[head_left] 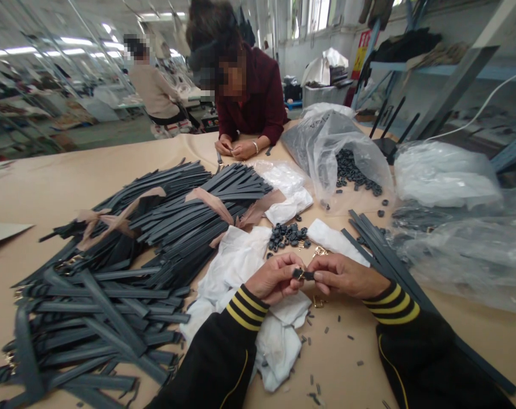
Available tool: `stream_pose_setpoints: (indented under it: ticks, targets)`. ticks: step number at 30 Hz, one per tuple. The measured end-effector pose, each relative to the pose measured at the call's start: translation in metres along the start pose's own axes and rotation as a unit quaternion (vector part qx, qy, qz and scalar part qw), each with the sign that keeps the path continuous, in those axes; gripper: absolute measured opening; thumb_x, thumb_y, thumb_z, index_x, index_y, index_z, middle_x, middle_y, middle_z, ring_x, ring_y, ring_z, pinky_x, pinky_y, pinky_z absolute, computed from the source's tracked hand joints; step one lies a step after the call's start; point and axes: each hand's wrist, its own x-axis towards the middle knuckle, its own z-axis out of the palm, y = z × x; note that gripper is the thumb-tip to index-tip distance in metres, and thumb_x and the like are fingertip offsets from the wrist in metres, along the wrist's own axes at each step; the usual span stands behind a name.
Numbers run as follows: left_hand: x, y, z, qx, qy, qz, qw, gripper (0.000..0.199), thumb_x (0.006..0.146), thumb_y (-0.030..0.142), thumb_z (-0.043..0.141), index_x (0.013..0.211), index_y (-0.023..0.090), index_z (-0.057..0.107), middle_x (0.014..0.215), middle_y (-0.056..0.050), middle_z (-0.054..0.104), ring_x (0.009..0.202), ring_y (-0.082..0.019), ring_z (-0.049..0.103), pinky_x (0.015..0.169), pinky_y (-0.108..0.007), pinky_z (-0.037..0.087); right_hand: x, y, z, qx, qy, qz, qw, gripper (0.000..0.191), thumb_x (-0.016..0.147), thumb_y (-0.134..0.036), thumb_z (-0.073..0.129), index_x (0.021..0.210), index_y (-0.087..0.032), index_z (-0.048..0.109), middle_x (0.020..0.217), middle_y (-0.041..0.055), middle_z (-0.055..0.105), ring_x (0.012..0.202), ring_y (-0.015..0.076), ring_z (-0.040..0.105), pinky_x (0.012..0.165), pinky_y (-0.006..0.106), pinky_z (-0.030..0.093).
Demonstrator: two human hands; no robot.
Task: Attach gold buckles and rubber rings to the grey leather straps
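Between my two hands is a short dark strap piece (309, 276) with a gold-coloured metal part on it. My left hand (277, 277) pinches its left end, and my right hand (347, 275) pinches the right end. Just beyond my fingers lie a pile of small dark loops (286, 236) and some gold buckles (320, 251). Another gold buckle (318, 303) rests on the table below my hands. White cloth (236, 262) is spread beside and under my left hand.
Tied bundles of dark straps (198, 210) and loose straps (96, 324) cover the left side. An open plastic bag of loops (355, 170) stands at the back right, near long dark strips (377, 250). Across the table (155, 153) a person leans on their forearms.
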Motion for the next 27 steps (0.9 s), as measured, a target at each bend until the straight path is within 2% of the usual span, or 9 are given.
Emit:
stream_pose_setpoints:
  ticks: [2, 5, 9, 13, 15, 18, 20, 24, 27]
  targets:
    - [0.003, -0.004, -0.001, 0.017, 0.031, 0.006, 0.999, 0.021, 0.063, 0.018, 0.068, 0.073, 0.011, 0.051, 0.051, 0.002, 0.050, 0.041, -0.003, 0.043, 0.035, -0.009, 0.030, 0.001, -0.002, 0.002, -0.014, 0.016, 0.006, 1.000, 0.024, 0.083, -0.037, 0.046, 0.083, -0.013, 0.053, 0.057, -0.0032, 0.053, 0.045, 0.0052, 0.039, 0.043, 0.017, 0.029]
    - [0.007, -0.007, 0.002, 0.017, 0.069, 0.051, 0.996, 0.019, 0.065, 0.014, 0.065, 0.074, 0.012, 0.048, 0.051, 0.003, 0.049, 0.042, -0.002, 0.042, 0.035, -0.009, 0.029, 0.007, -0.001, 0.010, -0.019, 0.068, 0.000, 0.998, 0.022, 0.083, -0.035, 0.045, 0.083, -0.014, 0.051, 0.059, -0.0026, 0.055, 0.040, 0.0042, 0.038, 0.038, 0.016, 0.028]
    - [0.008, -0.006, 0.006, -0.018, 0.087, 0.092, 0.992, 0.022, 0.067, 0.018, 0.065, 0.074, 0.014, 0.045, 0.055, 0.004, 0.047, 0.046, -0.002, 0.043, 0.038, -0.009, 0.030, 0.014, 0.003, 0.020, 0.020, 0.133, -0.017, 0.991, 0.021, 0.083, -0.035, 0.045, 0.082, -0.015, 0.049, 0.062, -0.0012, 0.057, 0.040, 0.0050, 0.046, 0.038, 0.017, 0.035]
    - [0.006, -0.003, 0.003, -0.032, 0.083, 0.065, 0.994, 0.025, 0.066, 0.021, 0.067, 0.073, 0.013, 0.044, 0.052, 0.006, 0.043, 0.044, -0.001, 0.039, 0.038, -0.009, 0.028, 0.016, 0.006, 0.021, 0.074, 0.088, -0.024, 0.993, 0.022, 0.083, -0.036, 0.044, 0.085, -0.015, 0.047, 0.069, 0.0025, 0.061, 0.049, 0.0079, 0.055, 0.041, 0.018, 0.041]
    - [0.006, -0.003, 0.002, -0.015, 0.074, 0.062, 0.995, 0.026, 0.066, 0.023, 0.067, 0.072, 0.013, 0.043, 0.050, 0.006, 0.043, 0.043, -0.001, 0.039, 0.038, -0.010, 0.027, 0.016, 0.007, 0.021, 0.075, 0.091, -0.020, 0.993, 0.021, 0.082, -0.036, 0.047, 0.083, -0.015, 0.047, 0.069, 0.0025, 0.062, 0.051, 0.0082, 0.056, 0.041, 0.017, 0.042]
    - [0.008, -0.007, 0.002, 0.022, 0.072, 0.079, 0.994, 0.029, 0.065, 0.028, 0.067, 0.073, 0.015, 0.042, 0.048, 0.006, 0.045, 0.042, -0.003, 0.040, 0.038, -0.012, 0.028, 0.020, 0.009, 0.024, 0.059, 0.148, 0.003, 0.987, 0.022, 0.080, -0.037, 0.049, 0.074, -0.016, 0.045, 0.060, 0.0000, 0.061, 0.042, 0.0069, 0.052, 0.036, 0.016, 0.038]
    - [0.010, -0.010, 0.002, 0.045, 0.089, 0.093, 0.991, 0.030, 0.066, 0.030, 0.066, 0.074, 0.015, 0.041, 0.048, 0.006, 0.045, 0.042, -0.004, 0.041, 0.039, -0.013, 0.030, 0.023, 0.010, 0.028, 0.046, 0.188, 0.001, 0.981, 0.021, 0.080, -0.036, 0.049, 0.073, -0.017, 0.043, 0.058, -0.0010, 0.060, 0.042, 0.0077, 0.053, 0.037, 0.017, 0.040]
    - [0.012, -0.012, 0.000, 0.113, 0.142, 0.133, 0.974, 0.025, 0.069, 0.031, 0.062, 0.075, 0.015, 0.043, 0.057, 0.004, 0.049, 0.047, -0.005, 0.043, 0.042, -0.015, 0.033, 0.026, 0.010, 0.029, -0.024, 0.261, -0.047, 0.964, 0.010, 0.079, -0.025, 0.049, 0.083, -0.019, 0.043, 0.068, -0.0013, 0.059, 0.052, 0.0097, 0.057, 0.049, 0.022, 0.047]
    - [0.012, -0.010, -0.001, 0.163, 0.145, 0.139, 0.966, 0.021, 0.071, 0.029, 0.059, 0.078, 0.014, 0.048, 0.067, 0.001, 0.052, 0.053, -0.006, 0.048, 0.048, -0.018, 0.038, 0.025, 0.010, 0.026, -0.087, 0.278, -0.058, 0.955, 0.002, 0.080, -0.021, 0.047, 0.081, -0.020, 0.046, 0.069, -0.0018, 0.055, 0.051, 0.0090, 0.055, 0.049, 0.022, 0.047]
